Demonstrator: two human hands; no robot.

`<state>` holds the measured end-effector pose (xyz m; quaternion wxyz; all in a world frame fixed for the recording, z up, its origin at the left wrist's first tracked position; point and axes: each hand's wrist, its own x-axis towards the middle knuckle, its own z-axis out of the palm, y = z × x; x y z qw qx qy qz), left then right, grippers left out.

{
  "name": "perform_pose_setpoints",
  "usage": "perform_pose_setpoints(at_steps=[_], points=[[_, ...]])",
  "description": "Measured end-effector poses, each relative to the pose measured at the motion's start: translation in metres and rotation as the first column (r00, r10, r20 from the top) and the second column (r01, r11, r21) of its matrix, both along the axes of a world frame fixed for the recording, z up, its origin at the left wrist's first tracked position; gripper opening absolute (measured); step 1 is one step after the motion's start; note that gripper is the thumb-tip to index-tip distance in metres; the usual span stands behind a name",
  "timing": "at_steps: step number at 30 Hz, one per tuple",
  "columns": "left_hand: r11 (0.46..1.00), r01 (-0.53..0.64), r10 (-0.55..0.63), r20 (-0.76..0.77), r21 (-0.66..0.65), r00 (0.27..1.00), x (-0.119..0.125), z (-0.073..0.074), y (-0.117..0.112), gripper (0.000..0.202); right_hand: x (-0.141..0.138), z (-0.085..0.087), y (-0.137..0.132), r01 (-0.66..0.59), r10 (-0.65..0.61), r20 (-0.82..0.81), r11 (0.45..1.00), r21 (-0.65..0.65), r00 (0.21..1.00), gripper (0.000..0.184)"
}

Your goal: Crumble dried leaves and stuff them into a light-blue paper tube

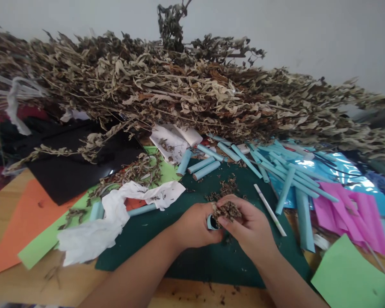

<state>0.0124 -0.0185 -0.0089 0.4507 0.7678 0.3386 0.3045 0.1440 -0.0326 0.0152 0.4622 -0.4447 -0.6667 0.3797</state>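
Observation:
My left hand [197, 224] is wrapped round a short light-blue paper tube [212, 222], its dark open end facing right. Close against it, my right hand [252, 222] pinches a clump of dried crumbled leaves [228, 211] at the tube's mouth. Both hands are over a dark green sheet [160, 246]. Just beyond my fingers lies a small heap of loose leaf bits [227, 187]. A thin white stick [270, 209] rests on the sheet to the right. Past the heap are several blue paper tubes [207, 170].
Dried leafy branches [179, 94] are piled along the back. Crumpled white tissue [93, 235], a black sheet [70, 158] and an orange sheet [22, 226] lie left. More blue tubes [287, 188], pink paper [349, 214] and a light green sheet [353, 273] lie right.

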Motion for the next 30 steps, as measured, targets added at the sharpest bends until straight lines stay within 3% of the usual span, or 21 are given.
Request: perform_pose_setpoints(at_steps=[3,8,15,19,24,27,30], points=[[1.0,0.007,-0.007,-0.027,-0.006,1.0,-0.001,0.002,0.0,0.008,0.004,0.003,-0.002,-0.016,-0.021,0.199,0.983,0.183,0.98,0.009],[1.0,0.012,-0.012,-0.014,-0.022,1.0,-0.002,-0.001,-0.001,0.019,0.011,0.01,-0.003,-0.146,0.042,0.41,0.963,0.226,0.911,0.014],[0.998,-0.009,0.006,-0.039,-0.07,0.999,-0.002,0.002,-0.002,0.024,0.021,0.004,-0.003,-0.154,0.047,0.388,0.957,0.247,0.92,0.044],[0.998,-0.027,0.023,-0.052,-0.065,0.998,-0.001,0.001,-0.003,0.021,0.023,0.005,-0.003,-0.197,0.034,0.466,0.932,0.306,0.884,0.027],[0.998,-0.045,0.041,-0.08,-0.048,0.996,-0.001,-0.003,-0.003,0.012,0.02,0.01,-0.007,-0.116,-0.075,0.479,0.927,0.357,0.875,0.011],[0.998,-0.05,0.045,-0.108,-0.045,0.993,0.0,-0.004,-0.002,0.012,0.016,0.019,-0.004,-0.227,-0.025,0.559,0.898,0.377,0.829,0.001],[1.0,-0.023,0.021,-0.121,-0.01,0.992,0.0,-0.005,-0.001,0.014,0.013,0.03,0.0,-0.355,0.043,0.62,0.85,0.389,0.784,0.002]])
